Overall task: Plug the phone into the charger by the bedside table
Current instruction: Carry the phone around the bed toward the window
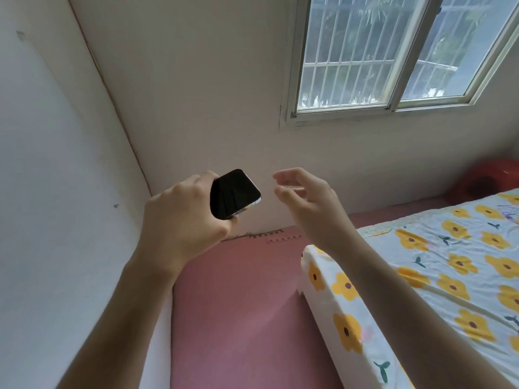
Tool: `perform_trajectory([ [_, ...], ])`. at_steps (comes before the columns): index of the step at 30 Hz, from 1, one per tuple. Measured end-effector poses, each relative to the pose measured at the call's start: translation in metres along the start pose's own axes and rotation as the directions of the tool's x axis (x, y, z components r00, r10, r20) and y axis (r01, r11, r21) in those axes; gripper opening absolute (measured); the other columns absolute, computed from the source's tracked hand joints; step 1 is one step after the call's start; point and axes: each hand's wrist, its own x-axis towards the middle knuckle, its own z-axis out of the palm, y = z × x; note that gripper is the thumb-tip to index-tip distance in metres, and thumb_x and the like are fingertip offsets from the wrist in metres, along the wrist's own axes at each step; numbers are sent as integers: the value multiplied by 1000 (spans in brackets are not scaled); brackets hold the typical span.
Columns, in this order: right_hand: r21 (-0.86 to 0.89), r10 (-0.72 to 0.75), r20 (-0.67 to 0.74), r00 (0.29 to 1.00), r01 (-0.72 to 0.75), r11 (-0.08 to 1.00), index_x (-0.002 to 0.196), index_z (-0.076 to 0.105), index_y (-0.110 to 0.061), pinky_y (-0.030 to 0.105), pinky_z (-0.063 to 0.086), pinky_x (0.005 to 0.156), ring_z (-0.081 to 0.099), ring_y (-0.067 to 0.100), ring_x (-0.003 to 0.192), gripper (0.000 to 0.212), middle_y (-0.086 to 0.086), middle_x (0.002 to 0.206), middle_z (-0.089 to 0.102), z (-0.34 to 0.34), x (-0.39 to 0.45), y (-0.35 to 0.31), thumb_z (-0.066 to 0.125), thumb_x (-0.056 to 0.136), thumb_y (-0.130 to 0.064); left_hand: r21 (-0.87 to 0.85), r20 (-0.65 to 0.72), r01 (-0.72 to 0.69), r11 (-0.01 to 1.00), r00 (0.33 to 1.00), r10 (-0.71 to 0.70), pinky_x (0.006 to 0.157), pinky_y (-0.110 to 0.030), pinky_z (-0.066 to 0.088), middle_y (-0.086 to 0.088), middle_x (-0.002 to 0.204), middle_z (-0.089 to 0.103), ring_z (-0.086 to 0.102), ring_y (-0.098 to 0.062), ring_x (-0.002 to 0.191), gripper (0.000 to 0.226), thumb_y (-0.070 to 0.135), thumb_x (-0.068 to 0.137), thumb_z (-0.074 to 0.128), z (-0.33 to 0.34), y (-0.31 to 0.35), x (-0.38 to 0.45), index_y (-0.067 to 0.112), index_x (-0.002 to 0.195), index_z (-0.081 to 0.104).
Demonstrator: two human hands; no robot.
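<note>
Above the pink floor mat [238, 304], beside the bed's [323, 299] near corner, the left hand [179, 220] clasps the dark-screened phone [234, 193]; the right hand [306, 197] hangs nearby, grip released, fingers curled

Two bare, sleeveless forearms [118, 304]

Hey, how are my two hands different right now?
The left hand is closed around the black phone; the right hand is empty. The left shows its back with fingers wrapped; the right has fingers loosely curled and apart. Both are raised in front of the wall.
</note>
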Motion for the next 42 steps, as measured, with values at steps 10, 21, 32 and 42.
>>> perform_trajectory([
  [10,23,71,-56,996,-70,997,118,68,-25,1,43,71,64,-5,99,25,-17,113,69,45,148,9,57,95,-25,-37,38,-74,997,996,75,66,-29,36,10,94,65,63,-23,85,42,47,70,69,40,-57,158,34,108,55],
  [21,11,95,-173,980,-95,995,118,68,-24,13,45,78,63,-6,98,25,-16,110,70,29,283,58,57,96,-25,-75,83,-171,982,981,177,67,-29,35,10,96,66,64,-23,88,42,47,71,70,116,-53,297,35,109,55],
  [32,62,122,-293,948,-108,992,119,69,-22,20,49,85,64,-3,101,26,-12,111,71,-29,437,136,57,96,-25,-118,97,-266,957,956,277,69,-29,36,12,97,65,63,-20,91,43,49,69,66,207,12,465,37,109,55],
  [42,64,240,-400,885,-234,970,116,69,-24,22,51,87,64,-2,101,24,-13,111,71,-78,513,201,58,95,-27,-185,100,-399,898,901,421,69,-28,37,12,98,65,64,-20,92,45,52,69,67,279,74,572,35,109,55],
])
